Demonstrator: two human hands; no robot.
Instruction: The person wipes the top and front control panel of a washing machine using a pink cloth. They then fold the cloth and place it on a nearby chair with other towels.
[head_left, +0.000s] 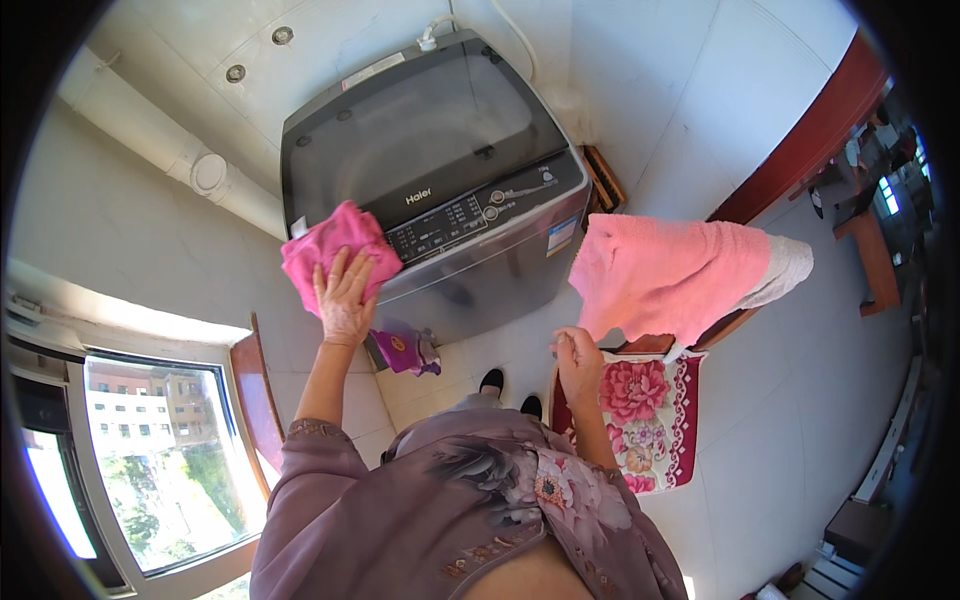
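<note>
My left hand (346, 289) lies with its fingers spread on a bundled bright-pink cloth (337, 240), at the front left corner of a grey Haier top-loading washing machine (420, 135) with its lid down. Whether that hand grips the cloth does not show. Closed around a corner of a light-pink towel (667, 270) is my right hand (579, 352), to the right of the machine. The towel spreads out sideways and ends in a greyish-white part at its far right.
A purple bag (401, 351) is at the machine's lower left front. My feet in black shoes (491, 381) stand before the machine, beside a floral mat (637, 420). A window (165, 450) is at the left, a white pipe (165, 150) along the wall. Furniture stands far right.
</note>
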